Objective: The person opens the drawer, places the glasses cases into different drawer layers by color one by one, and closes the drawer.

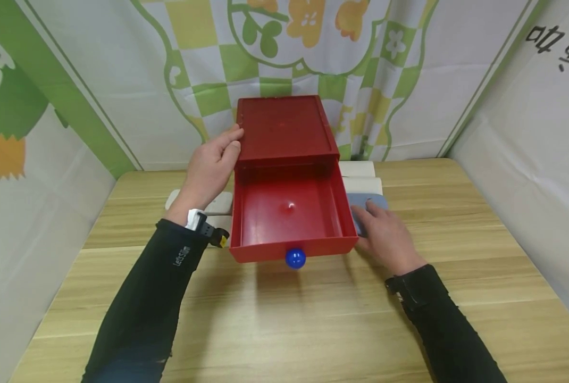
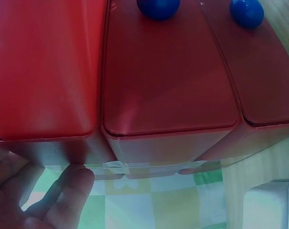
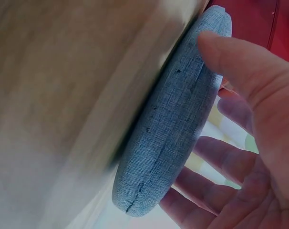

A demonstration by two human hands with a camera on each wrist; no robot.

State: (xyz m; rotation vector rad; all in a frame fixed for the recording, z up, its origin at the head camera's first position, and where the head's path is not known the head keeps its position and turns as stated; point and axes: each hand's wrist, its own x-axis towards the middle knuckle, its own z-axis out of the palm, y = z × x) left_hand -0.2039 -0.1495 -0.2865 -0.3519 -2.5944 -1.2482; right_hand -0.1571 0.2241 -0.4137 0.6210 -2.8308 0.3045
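Note:
A red drawer cabinet [image 1: 284,127] stands at the back middle of the table, its top drawer [image 1: 291,213] pulled far out and bare inside. Blue round knobs [image 2: 247,12] sit on the drawer fronts. My left hand [image 1: 212,167] touches the cabinet's left side with its fingers fairly straight. At the right of the drawer, my right hand [image 1: 387,234] is on a blue fabric glasses case [image 3: 170,114]. Its thumb lies along the near side of the case and its fingers reach the other side. The case lies on the table, partly hidden by the hand and drawer.
White blocky items [image 1: 361,186] lie behind the case, right of the cabinet. More white items [image 1: 219,205] lie at its left, partly behind my left wrist. A patterned curtain [image 1: 275,80] hangs behind, and white walls flank the wooden table [image 1: 284,330].

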